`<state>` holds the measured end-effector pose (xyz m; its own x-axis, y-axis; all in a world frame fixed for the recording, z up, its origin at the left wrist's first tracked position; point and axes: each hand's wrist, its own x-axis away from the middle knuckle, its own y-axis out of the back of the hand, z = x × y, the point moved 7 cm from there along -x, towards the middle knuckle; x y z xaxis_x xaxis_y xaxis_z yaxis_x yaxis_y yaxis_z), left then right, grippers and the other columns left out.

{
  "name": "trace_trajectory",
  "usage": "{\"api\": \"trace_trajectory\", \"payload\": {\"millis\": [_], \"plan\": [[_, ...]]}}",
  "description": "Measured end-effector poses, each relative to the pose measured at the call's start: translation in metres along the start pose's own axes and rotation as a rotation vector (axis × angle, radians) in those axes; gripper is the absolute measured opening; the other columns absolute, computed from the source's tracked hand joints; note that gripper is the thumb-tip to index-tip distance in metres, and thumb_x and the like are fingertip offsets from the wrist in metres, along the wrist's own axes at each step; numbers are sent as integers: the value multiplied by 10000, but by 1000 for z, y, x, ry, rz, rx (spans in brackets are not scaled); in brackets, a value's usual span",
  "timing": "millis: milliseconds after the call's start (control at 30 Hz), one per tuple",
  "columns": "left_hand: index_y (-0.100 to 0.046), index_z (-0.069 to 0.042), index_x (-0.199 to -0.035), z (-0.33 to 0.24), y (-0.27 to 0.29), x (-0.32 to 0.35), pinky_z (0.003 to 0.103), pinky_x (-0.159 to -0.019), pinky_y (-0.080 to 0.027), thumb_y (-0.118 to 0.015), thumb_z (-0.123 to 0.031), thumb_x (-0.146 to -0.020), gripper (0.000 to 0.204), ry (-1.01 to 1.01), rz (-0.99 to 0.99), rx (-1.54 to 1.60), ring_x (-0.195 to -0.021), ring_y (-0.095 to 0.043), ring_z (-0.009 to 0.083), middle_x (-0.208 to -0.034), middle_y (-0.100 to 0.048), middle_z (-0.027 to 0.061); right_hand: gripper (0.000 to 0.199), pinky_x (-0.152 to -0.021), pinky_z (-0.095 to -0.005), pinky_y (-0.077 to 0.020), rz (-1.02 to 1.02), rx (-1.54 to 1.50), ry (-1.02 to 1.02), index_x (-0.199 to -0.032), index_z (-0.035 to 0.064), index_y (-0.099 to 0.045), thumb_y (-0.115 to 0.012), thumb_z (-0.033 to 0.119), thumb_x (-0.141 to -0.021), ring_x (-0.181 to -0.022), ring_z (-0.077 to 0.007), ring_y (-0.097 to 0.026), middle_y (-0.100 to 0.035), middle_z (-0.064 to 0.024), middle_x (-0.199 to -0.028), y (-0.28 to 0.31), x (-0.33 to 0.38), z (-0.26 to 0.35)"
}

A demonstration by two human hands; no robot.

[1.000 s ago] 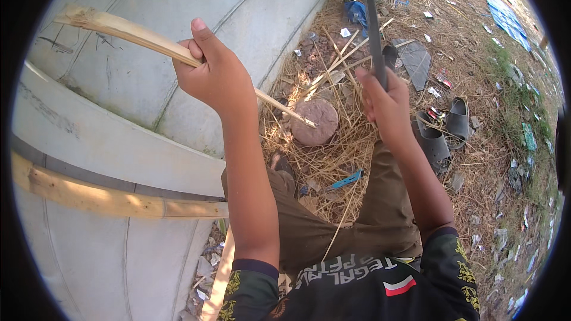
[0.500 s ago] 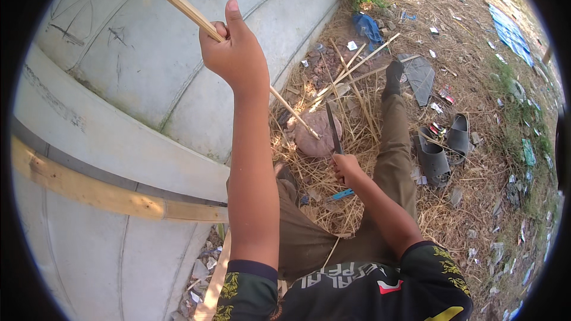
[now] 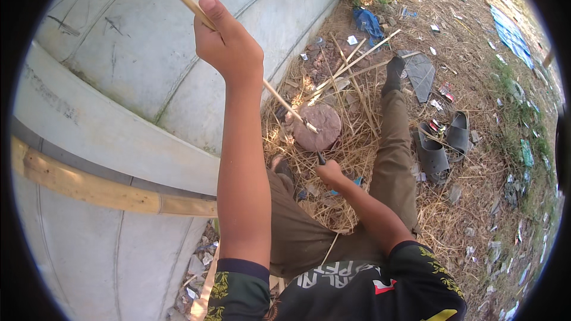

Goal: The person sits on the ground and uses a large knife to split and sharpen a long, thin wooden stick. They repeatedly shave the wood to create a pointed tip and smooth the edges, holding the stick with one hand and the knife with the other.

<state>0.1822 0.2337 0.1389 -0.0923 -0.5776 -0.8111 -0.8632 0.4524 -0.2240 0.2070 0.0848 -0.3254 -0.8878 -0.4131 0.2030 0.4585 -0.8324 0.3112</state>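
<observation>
Gripping bamboo stick (image 3: 238, 53), left hand (image 3: 229, 44); right hand (image 3: 329, 172) clutching dark handle (image 3: 321, 157), blade hidden.

A big curved concrete wall (image 3: 119, 77) is filling the left side of my view, pale grey, with faint cracks and dark scribbles running over it. A wooden strip (image 3: 101, 193) is lying along its ledge, catching warm sun. To my right the ground (image 3: 476, 214) is spreading out as dry straw and dirt, and bright daylight is falling across it. Litter (image 3: 523, 154) is lying scattered through the grass. A pair of dark sandals (image 3: 443, 142) is sitting on the straw, near a flat grey sheet (image 3: 421, 73). A blue cloth (image 3: 369, 24) is lying by the wall's foot, and a blue tarp (image 3: 511, 30) is showing farther off.
</observation>
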Motion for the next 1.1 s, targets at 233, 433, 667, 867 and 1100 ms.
{"api": "trace_trajectory", "payload": {"millis": [233, 433, 667, 867, 1100], "plan": [[-321, -141, -701, -7, -13, 4, 213, -430, -288, -701, -473, -934, 555, 66, -12, 91, -475, -302, 40, -578, -290, -76, 184, -396, -297, -290, 112, -325, 44, -765, 28, -569, -664, 165, -841, -429, -96, -390, -447, 14, -574, 88, -12, 147], [-324, -154, -734, -15, -20, 15, 208, -465, -314, -697, -531, -917, 561, 32, -3, 54, -501, -301, 50, -598, -323, -57, 274, -523, -294, -395, -470, -608, 870, -840, 38, -506, -607, 247, -985, -562, -107, -482, -520, -35, -643, 232, 40, 337], [-323, -139, -728, -11, -23, 13, 210, -444, -311, -711, -547, -897, 588, 105, -25, 26, -485, -297, 57, -598, -301, -61, 316, -656, -357, -496, 182, 199, 36, -929, -32, -607, -605, 284, -929, -744, -179, -624, -627, -134, -796, 0, -12, -24], [-287, -152, -725, 3, 34, -10, 234, -413, -278, -586, -653, -923, 616, 128, -129, -78, -462, -278, 74, -585, -250, -44, 298, -588, -374, -462, -47, -87, 55, -768, -16, -599, -598, 262, -874, -586, -202, -592, -596, -87, -622, 56, -26, 77], [-187, -168, -721, 3, 65, -17, 270, -435, -202, -196, -743, -980, 631, 309, -117, -112, -467, -227, 125, -603, -164, -19, 211, -534, -301, -361, -82, -746, 605, -840, 42, -535, -615, 193, -964, -599, -71, -443, -475, 25, -638, 148, 17, 271]]}}
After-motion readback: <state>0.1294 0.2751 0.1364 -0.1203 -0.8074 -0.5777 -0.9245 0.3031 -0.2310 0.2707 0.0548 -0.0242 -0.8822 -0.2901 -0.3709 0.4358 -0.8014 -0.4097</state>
